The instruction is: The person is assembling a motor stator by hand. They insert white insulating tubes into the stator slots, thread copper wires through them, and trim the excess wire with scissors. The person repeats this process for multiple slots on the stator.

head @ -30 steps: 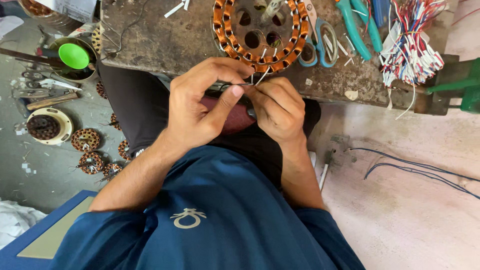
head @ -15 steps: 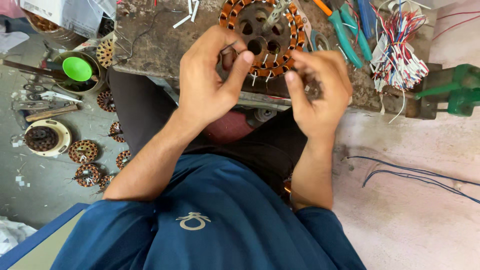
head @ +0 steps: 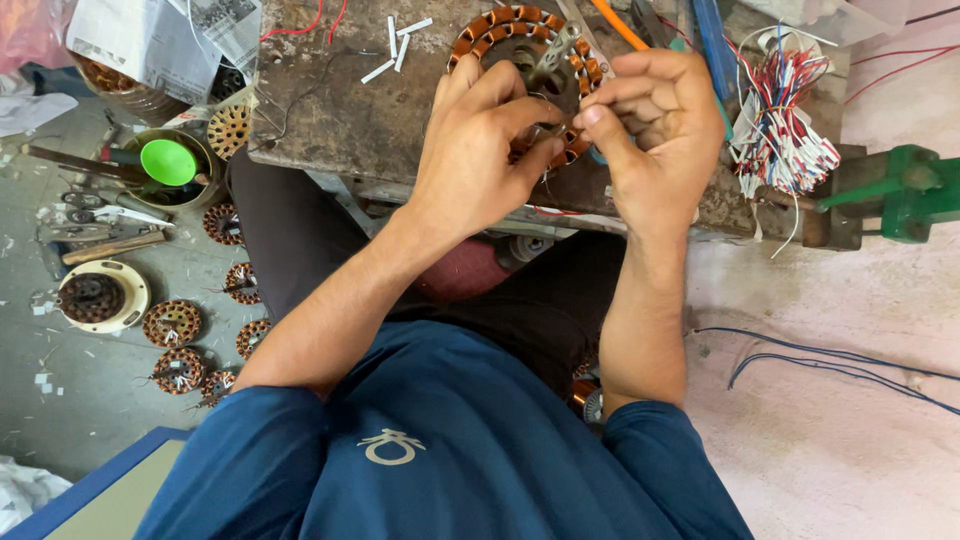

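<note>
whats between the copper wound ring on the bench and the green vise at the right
In the head view, a bundle of red, white and blue wires lies between the wound ring and the green vise, on the worn bench.

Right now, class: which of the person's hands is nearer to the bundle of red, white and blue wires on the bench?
The right hand. It sits just beside the wire bundle, while the left hand is farther off, across the copper-wound stator.
</note>
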